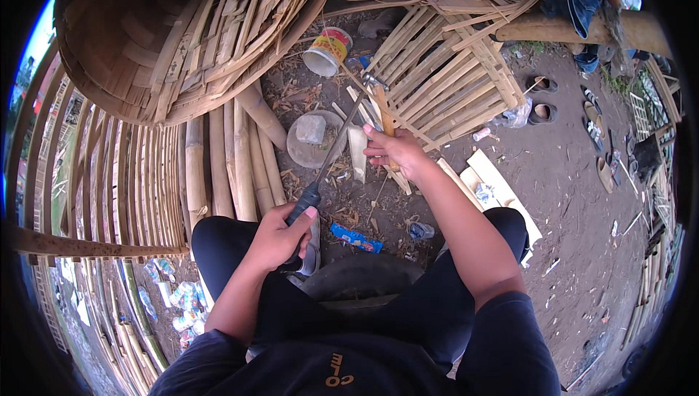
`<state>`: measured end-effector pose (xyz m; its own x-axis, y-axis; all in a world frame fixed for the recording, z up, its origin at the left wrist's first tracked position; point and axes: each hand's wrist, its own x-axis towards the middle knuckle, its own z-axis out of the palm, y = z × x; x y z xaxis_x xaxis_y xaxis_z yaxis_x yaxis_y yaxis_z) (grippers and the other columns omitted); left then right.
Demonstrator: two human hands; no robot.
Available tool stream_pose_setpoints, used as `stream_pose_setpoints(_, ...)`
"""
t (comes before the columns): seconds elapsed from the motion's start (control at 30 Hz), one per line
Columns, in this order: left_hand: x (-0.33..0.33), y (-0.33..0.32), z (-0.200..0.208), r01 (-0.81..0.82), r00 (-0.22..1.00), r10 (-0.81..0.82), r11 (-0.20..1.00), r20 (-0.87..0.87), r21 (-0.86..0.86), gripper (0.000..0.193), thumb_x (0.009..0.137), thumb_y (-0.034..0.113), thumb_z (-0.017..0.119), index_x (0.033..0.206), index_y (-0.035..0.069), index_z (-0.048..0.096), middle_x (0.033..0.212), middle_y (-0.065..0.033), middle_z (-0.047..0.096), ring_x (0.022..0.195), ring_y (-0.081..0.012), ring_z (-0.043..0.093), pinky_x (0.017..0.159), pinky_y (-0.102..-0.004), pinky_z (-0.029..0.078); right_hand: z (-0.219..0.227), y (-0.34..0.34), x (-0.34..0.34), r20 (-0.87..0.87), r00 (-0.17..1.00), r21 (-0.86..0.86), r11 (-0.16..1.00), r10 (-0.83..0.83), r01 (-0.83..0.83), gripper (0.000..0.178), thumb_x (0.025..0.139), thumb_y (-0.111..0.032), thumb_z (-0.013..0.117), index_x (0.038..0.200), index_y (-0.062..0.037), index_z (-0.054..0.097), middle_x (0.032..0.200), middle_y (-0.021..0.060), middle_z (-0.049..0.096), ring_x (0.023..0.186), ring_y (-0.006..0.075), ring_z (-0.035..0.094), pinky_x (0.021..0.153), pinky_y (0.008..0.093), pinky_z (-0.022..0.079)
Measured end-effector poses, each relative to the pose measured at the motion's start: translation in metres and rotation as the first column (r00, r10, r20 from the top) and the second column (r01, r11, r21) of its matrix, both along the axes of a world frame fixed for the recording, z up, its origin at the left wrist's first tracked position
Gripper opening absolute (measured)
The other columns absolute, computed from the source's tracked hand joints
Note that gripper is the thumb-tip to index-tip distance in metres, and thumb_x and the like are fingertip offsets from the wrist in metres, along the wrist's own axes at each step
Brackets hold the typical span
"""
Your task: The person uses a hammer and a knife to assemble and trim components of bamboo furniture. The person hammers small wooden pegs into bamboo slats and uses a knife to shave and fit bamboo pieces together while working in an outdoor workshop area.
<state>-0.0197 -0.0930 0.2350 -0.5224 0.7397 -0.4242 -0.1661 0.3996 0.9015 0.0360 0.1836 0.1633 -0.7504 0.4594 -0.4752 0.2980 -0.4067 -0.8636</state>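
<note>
My left hand (279,238) is closed round the black handle of a long, narrow-bladed knife (336,150). Its blade slants up and away to the right, above the ground. My right hand (399,153) is partly closed about the orange wooden handle of a hammer (385,110), whose metal head lies at the far end, close to the knife's tip. Beneath the hands are pale bamboo strips and a short pale wooden piece (357,153). Beyond my right hand lies a slatted bamboo panel (455,79).
Large woven bamboo baskets (182,46) hang over the far left. Bamboo poles (240,155) and a slatted frame (109,185) line the left side. A bucket (325,57), a stone block (311,129), a blue wrapper (356,238) and several sandals (593,115) are on the dirt.
</note>
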Motion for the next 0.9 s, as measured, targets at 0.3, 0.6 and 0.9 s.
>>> stream_pose_setpoints(0.3,-0.031,-0.054,0.055,0.056,0.993,-0.058,0.998,0.104,0.019,0.029,0.097,0.024,0.053,0.084,-0.002,0.054,0.055,-0.0045,0.050,0.044,-0.0109,0.048,0.042,-0.0243,0.039,-0.004,0.003,-0.005,-0.025,0.998,-0.061,0.997,-0.056,0.055,0.072,0.077,-0.035,0.078,0.116,0.0149,0.045,0.108,0.0264,0.057,0.089,0.0284,0.067,0.073,0.0341,0.060)
stream_pose_setpoints(0.6,-0.055,-0.078,0.065,0.389,0.920,-0.389,0.921,0.056,0.005,0.024,0.097,0.019,0.052,0.088,-0.003,0.054,0.057,-0.0044,0.051,0.046,-0.0094,0.048,0.044,-0.0246,0.041,-0.006,0.004,-0.004,-0.080,0.987,-0.087,0.988,-0.138,0.131,0.059,0.078,-0.032,0.078,0.107,0.0126,0.052,0.098,0.0227,0.059,0.077,0.0265,0.067,0.070,0.0336,0.060)
stream_pose_setpoints(0.9,-0.041,-0.045,0.043,0.216,0.976,-0.216,0.969,-0.012,0.117,0.028,0.098,0.023,0.051,0.089,-0.003,0.055,0.058,-0.0030,0.051,0.046,-0.0088,0.048,0.044,-0.0233,0.039,-0.004,0.001,-0.005,-0.069,0.989,-0.119,0.985,-0.133,0.125,0.065,0.076,-0.030,0.080,0.107,0.0182,0.048,0.100,0.0230,0.059,0.080,0.0271,0.067,0.071,0.0320,0.061)
